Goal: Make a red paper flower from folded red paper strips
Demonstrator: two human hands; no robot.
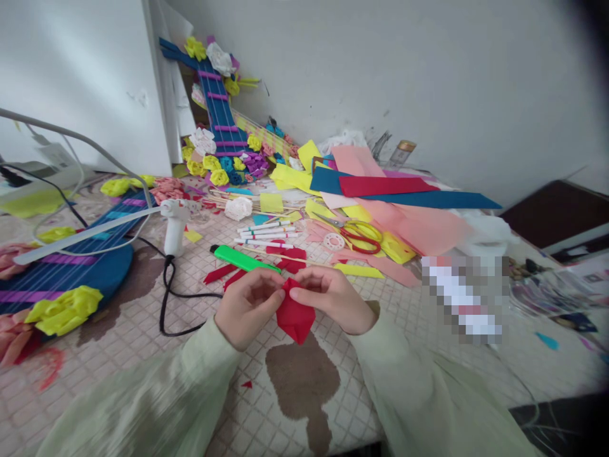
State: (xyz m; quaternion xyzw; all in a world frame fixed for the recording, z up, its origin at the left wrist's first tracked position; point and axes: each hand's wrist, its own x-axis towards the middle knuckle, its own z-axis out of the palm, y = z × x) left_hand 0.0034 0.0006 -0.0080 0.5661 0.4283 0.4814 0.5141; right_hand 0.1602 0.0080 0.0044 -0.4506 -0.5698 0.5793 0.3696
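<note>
A small folded piece of red paper [295, 315] hangs between my two hands, its lower end coming to a point. My left hand [250, 304] pinches its upper left edge between thumb and fingers. On the other side, my right hand [333, 297] pinches the upper right, with its thumb lying across the front. Just beyond my left hand lies a green utility knife [245, 258]. Red paper scraps [288, 260] are on the table behind my fingers, partly hidden by them.
A white glue gun [174, 228] with a black cord stands left. Several markers [266, 233], scissors [356, 233] and coloured paper strips [404, 195] lie beyond my hands. Blue paper guitars with paper flowers stand at the back [216, 108] and lie at the left [109, 254].
</note>
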